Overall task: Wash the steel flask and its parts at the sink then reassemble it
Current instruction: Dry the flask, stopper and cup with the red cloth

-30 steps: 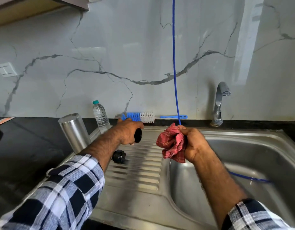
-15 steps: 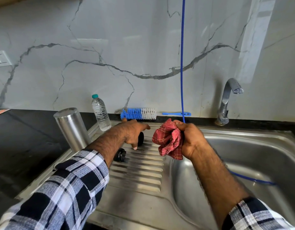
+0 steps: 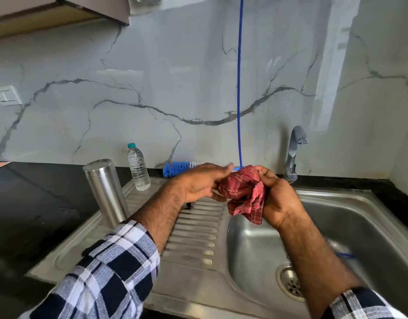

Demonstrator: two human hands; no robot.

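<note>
The steel flask body point(image 3: 105, 192) stands upside down at the left end of the ribbed drainboard point(image 3: 194, 236). My right hand point(image 3: 279, 199) grips a bunched red checked cloth point(image 3: 243, 194) above the edge of the basin. My left hand point(image 3: 200, 184) is held out flat beside the cloth, fingers straight, its fingertips against the cloth. A small dark piece point(image 3: 188, 205) shows just under my left wrist on the drainboard; the rest of the black flask parts is hidden by my forearm.
A blue bottle brush point(image 3: 175, 167) lies along the back edge by the wall. A small plastic water bottle point(image 3: 137, 168) stands beside the flask. The tap point(image 3: 293, 153) is at the back right of the sink basin point(image 3: 262, 249). A blue cord point(image 3: 239, 84) hangs down the wall.
My left hand let go of the black flask part on the drainboard, rose and opened against the cloth. My right hand kept hold of the cloth.
</note>
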